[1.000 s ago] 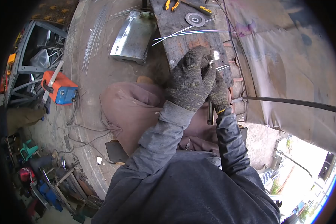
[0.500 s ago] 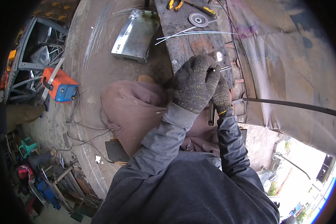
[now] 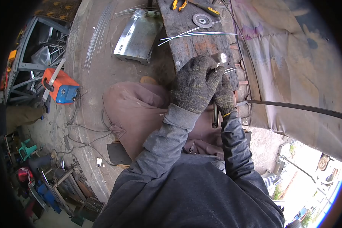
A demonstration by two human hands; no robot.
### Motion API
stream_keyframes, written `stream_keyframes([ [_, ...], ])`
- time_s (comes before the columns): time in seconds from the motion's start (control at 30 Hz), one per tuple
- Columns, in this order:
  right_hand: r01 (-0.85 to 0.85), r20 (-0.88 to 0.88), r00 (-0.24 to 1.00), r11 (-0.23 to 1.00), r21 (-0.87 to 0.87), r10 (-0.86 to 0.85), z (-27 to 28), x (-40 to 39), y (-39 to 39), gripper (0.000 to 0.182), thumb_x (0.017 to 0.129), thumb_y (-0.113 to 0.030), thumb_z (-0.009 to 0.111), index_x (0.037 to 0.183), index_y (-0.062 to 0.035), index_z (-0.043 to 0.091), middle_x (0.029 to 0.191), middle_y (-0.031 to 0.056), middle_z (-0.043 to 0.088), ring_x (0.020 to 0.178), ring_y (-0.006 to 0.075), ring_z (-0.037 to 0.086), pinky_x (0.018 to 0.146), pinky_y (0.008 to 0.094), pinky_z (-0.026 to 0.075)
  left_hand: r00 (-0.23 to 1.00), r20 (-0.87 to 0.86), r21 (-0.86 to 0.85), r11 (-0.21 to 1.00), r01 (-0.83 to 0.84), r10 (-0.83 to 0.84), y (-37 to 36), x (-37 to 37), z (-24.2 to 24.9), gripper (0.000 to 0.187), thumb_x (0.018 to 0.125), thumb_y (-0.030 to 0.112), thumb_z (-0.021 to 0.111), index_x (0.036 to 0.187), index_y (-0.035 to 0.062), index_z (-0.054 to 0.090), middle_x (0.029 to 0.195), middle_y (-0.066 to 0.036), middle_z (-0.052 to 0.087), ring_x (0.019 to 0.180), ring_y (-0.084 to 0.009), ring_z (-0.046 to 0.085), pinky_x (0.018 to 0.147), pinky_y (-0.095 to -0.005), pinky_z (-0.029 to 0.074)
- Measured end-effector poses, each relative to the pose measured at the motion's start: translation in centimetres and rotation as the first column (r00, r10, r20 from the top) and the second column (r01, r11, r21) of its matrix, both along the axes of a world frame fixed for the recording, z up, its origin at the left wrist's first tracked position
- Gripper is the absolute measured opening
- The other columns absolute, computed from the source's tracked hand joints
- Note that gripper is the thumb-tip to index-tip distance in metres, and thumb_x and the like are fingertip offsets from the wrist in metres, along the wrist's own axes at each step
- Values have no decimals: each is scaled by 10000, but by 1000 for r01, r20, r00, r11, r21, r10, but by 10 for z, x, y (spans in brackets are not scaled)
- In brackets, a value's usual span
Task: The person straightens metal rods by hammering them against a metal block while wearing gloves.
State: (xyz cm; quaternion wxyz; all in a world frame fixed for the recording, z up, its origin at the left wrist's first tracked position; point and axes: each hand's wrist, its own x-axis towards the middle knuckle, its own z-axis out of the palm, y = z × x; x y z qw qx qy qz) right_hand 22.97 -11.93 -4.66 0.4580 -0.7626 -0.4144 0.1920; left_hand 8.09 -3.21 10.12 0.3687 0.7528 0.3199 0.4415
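My left hand [image 3: 193, 85], in a dark knitted glove, is closed with its fingertips pinched against my right hand; what they pinch is too small to make out. My right hand [image 3: 225, 98], gloved alike, is closed around a dark metal tube [image 3: 215, 117] whose lower end shows between my wrists. A shiny rounded metal end [image 3: 220, 57] sticks out just beyond my fingers. Two thin rod ends [image 3: 230, 70] show to the right of my fingertips. Both hands are over the near end of a worn wooden plank [image 3: 201, 46].
On the plank lie thin metal rods [image 3: 201, 33], a grinding disc [image 3: 202, 20] and yellow-handled tools [image 3: 207, 8]. A sheet-metal piece [image 3: 138, 36] is on the floor. Left stands an orange-and-blue machine [image 3: 62, 86] with cables. A hanging tarp [image 3: 288, 68] borders the right.
My left hand has shifted slightly left, showing more of the shiny metal end. A small bright tip at its fingers no longer shows. My right hand stays almost still.
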Motion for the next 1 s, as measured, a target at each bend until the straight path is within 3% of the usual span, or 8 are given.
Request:
stream_keyframes([
  [0.13,31,-199,980,999,-14,-33,18,-7,2,383,1077,-320,477,1070,26,642,938,248,651,884,410,625,796,476,482,1000,21,-21,1000,-8,9,2,-7,-2,213,864,202,797,954,48,681,906,-116,701,803,-265,719,719,-368,562],
  [0.2,-72,193,980,992,99,52,29,-9,1,363,1075,-306,486,1116,14,653,959,238,658,891,399,624,808,464,482,1000,24,-48,999,-16,17,3,-22,-6,184,865,165,794,943,37,687,902,-106,697,821,-224,712,733,-347,554],
  [0.37,-99,333,940,994,53,76,13,-1,-3,327,1067,-254,500,1191,7,654,1030,229,669,961,390,628,850,454,483,997,-55,-219,973,-70,59,9,-73,-55,150,871,160,756,924,49,669,879,-132,687,811,-301,689,742,-401,537],
  [0.47,-218,678,728,972,88,102,6,3,-3,319,1065,-232,496,1210,4,654,1047,226,673,986,391,628,872,458,482,983,-167,-238,964,-119,80,12,-90,-90,125,889,124,761,924,27,690,871,-86,685,769,-169,650,732,-328,526],
  [0.53,-103,263,962,991,88,77,13,-3,-4,318,1068,-223,485,1226,-3,654,1063,224,675,993,390,627,881,457,484,947,-321,-337,932,-135,21,11,-93,-96,143,894,150,760,922,34,683,869,-94,685,782,-172,653,741,-335,522],
  [0.67,-157,463,882,980,122,83,7,2,0,331,1069,-266,493,1186,-9,665,1031,230,677,952,393,633,856,451,487,939,-345,-364,924,-120,-14,14,-91,-113,184,900,190,757,932,34,666,886,-99,691,795,-177,652,742,-345,521],
  [0.97,-35,214,977,998,53,23,74,-33,5,366,1057,-362,535,1040,-24,671,835,203,653,759,352,629,689,449,479,937,-344,-443,891,-97,-68,9,-87,-107,185,920,189,726,937,32,630,883,-126,688,810,-271,651,765,-399,510],
  [1.0,15,-28,999,999,-30,-16,87,-38,8,361,1054,-363,543,1031,-25,668,812,191,646,731,331,625,672,444,478,922,-377,-454,885,-102,-87,11,-86,-105,186,921,190,724,939,32,627,884,-132,687,814,-274,651,764,-403,508],
])
